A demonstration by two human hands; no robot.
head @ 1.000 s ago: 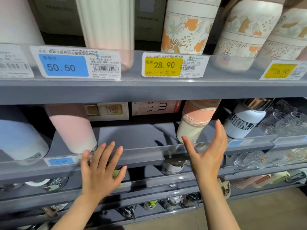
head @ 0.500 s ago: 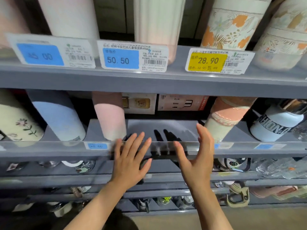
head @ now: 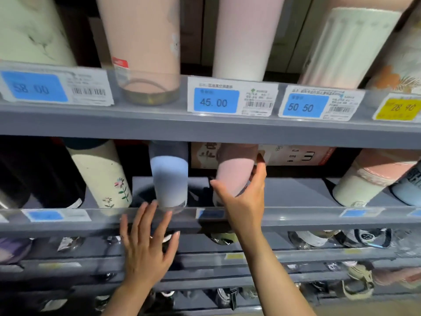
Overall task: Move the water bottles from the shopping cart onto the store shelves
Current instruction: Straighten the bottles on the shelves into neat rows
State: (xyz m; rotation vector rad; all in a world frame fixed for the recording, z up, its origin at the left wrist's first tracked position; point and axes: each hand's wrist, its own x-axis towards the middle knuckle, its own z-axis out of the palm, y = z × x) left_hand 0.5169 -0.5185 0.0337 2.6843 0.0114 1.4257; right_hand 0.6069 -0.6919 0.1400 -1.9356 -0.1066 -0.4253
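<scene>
R hand (head: 245,197) gripped pink bottle (head: 234,172) on mid shelf (head: 296,221), thumb at its 9 o'clock, fingers at 3. L hand (head: 145,245) was spread, fingertips by shelf lip under blue bottle (head: 169,179), at pink's 9 o'clock.

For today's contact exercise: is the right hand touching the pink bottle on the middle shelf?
Touching. The head view shows the right hand with thumb and fingers wrapped round the pink bottle.
</scene>
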